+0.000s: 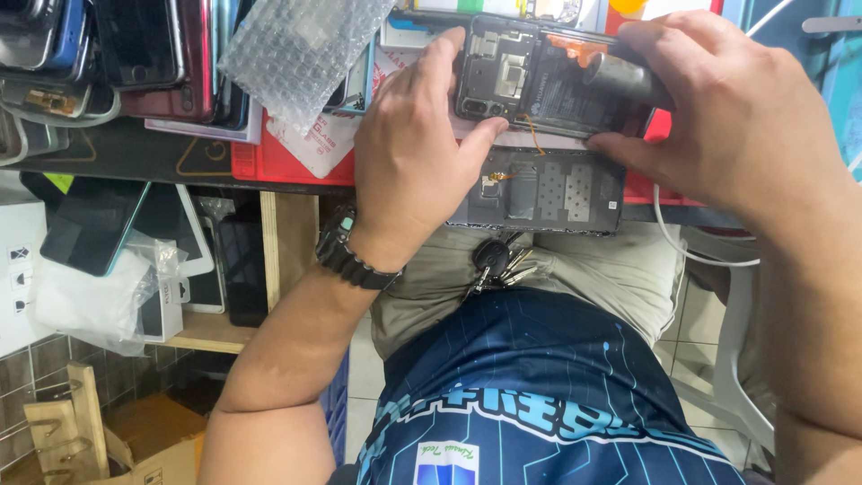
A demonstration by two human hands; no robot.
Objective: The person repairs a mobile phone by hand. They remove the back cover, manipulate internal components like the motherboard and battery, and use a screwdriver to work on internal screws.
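Cluttered repair bench [296, 166] seen from above in the head view, stacked with phones [135, 54] and bubble wrap [301, 49]. Left hand [417, 144] gripping the left end of an opened phone [539, 76], thumb beneath. Right hand [736, 108] clasping its right end, pressing a dark cylindrical tool [628, 81] onto the battery. Detached back cover [539, 193] lying just below, joined by a thin cable. Seemingly mid-disassembly, battery stage; steady, gentle prying called for next.
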